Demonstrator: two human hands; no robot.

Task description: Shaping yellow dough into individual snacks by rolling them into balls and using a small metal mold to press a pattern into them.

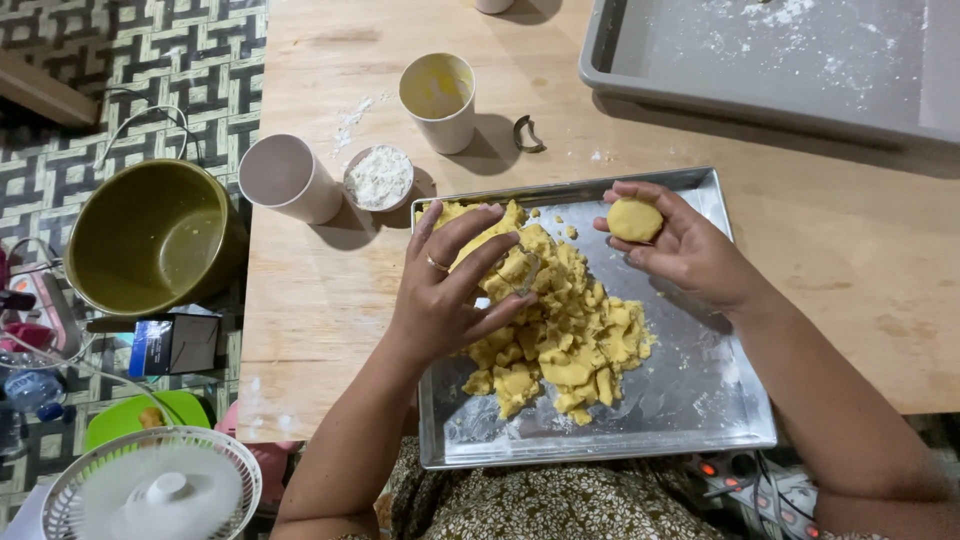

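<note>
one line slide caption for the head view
Left hand digs into yellow dough on metal tray; right hand holds a dough ball.

A heap of yellow dough (560,335), crumbly and broken into rough chunks, lies in the middle and left part of the metal tray (700,400); the left hand (445,290) presses on its far-left end. A smooth, flattened round dough disc (635,220) rests in the right hand (685,250), to the right above the tray's far edge

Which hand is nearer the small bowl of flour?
Left. The left hand rests on the dough pile, just below-right of the flour bowl; the right hand holds a dough ball farther right.
</note>
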